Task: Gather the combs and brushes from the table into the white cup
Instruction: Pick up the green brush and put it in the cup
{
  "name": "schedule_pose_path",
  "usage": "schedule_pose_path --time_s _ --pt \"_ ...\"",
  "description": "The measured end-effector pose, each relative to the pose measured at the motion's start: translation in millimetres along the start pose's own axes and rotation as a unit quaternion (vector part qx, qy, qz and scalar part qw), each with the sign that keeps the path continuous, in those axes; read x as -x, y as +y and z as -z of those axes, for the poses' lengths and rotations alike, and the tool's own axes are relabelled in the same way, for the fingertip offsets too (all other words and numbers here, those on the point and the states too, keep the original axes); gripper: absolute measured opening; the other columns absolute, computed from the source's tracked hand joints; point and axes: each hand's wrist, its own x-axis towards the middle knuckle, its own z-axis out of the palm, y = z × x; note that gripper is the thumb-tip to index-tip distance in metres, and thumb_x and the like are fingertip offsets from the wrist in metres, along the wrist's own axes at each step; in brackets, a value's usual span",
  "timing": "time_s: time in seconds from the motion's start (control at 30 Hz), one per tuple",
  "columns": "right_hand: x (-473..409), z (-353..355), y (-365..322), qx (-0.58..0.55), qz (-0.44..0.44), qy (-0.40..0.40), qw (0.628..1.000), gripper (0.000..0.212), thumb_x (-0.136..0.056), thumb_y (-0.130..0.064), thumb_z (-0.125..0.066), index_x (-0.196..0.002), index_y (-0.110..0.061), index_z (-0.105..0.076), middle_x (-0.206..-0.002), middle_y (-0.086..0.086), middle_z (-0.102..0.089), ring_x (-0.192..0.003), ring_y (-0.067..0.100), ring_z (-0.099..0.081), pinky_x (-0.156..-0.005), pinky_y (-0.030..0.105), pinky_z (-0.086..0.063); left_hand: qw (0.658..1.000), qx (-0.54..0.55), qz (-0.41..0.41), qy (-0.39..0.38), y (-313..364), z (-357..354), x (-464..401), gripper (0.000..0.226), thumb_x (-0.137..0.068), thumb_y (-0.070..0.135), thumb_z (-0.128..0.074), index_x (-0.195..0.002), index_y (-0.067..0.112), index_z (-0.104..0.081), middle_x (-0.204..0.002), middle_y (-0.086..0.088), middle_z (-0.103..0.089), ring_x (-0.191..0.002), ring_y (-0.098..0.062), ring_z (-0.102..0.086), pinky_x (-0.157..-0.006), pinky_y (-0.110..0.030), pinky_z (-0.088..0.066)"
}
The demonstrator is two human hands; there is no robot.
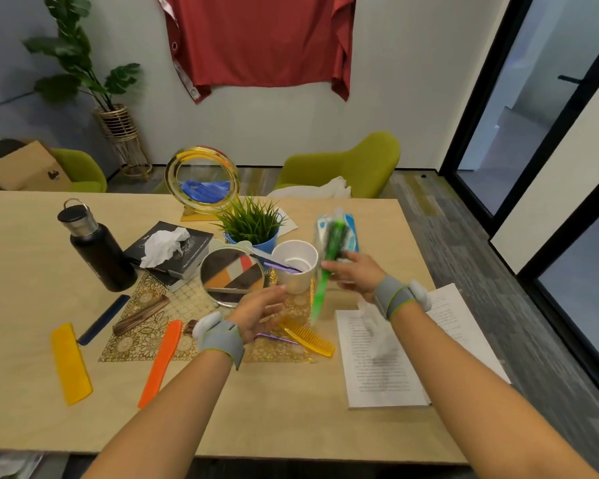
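The white cup [296,267] stands mid-table with a purple comb [281,266] poking out of it. My right hand [355,276] is shut on a green brush [327,267], blurred, held upright just right of the cup. My left hand [260,312] hovers open in front of the cup, above another purple comb [277,338] and beside an amber comb [306,337]. On the table to the left lie an orange comb [160,363], a yellow comb [70,364], a dark blue comb [103,319] and a brown comb [139,314].
A round mirror [231,274] leans left of the cup, on a gold patterned mat [142,344]. Behind stand a potted plant [251,226], a gold ring ornament [203,181], books with a tissue [168,250] and a black bottle [97,248]. Printed sheets [384,361] lie at right.
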Motion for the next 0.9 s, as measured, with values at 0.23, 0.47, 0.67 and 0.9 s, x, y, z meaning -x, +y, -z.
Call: schedule_pose_path --time_s 0.23,0.47,0.67,0.9 --pt "-44 -3 -62 -0.1 0.089 0.073 0.988 0.026 -0.077 -0.003 -0.068 -0.088 -0.022 -0.053 -0.078 -0.002 -0.061 -0.065 0.01 -0.055 -0.056 0.019 -0.045 0.999 -0.024 0.025 0.04 -3 29 -15 0.009 -0.083 0.031 -0.065 -0.085 0.022 -0.064 -0.09 0.002 -0.064 -0.077 -0.011 -0.056 -0.065 -0.024 -0.043" --pt "-87 -24 -57 -0.018 0.039 0.096 0.994 0.057 -0.076 0.001 -0.068 -0.127 -0.008 -0.047 -0.092 0.009 -0.062 -0.074 0.018 -0.058 -0.059 0.023 -0.046 0.998 -0.037 0.047 0.017 8 37 -27 0.015 -0.086 0.029 -0.062 -0.096 0.019 -0.061 -0.089 0.003 -0.062 -0.072 -0.009 -0.056 -0.063 -0.023 -0.043" --pt "-112 -31 -44 -0.003 -0.018 0.124 0.992 0.072 -0.075 -0.01 -0.072 -0.137 -0.006 -0.036 -0.11 0.014 -0.063 -0.087 0.02 -0.056 -0.058 0.025 -0.042 0.997 -0.047 0.056 -0.001 14 43 -36 0.009 -0.088 0.027 -0.06 -0.092 0.02 -0.059 -0.082 0.005 -0.06 -0.068 -0.006 -0.053 -0.06 -0.019 -0.043" --pt "-130 -31 -27 0.022 -0.055 0.145 0.988 0.072 -0.076 -0.021 -0.072 -0.136 -0.007 -0.036 -0.098 0.009 -0.059 -0.062 0.012 -0.053 -0.054 0.025 -0.043 0.992 -0.093 0.086 -0.025 3 43 -43 0.011 -0.085 0.033 -0.062 -0.086 0.023 -0.061 -0.083 0.007 -0.061 -0.069 -0.005 -0.052 -0.064 -0.019 -0.043"
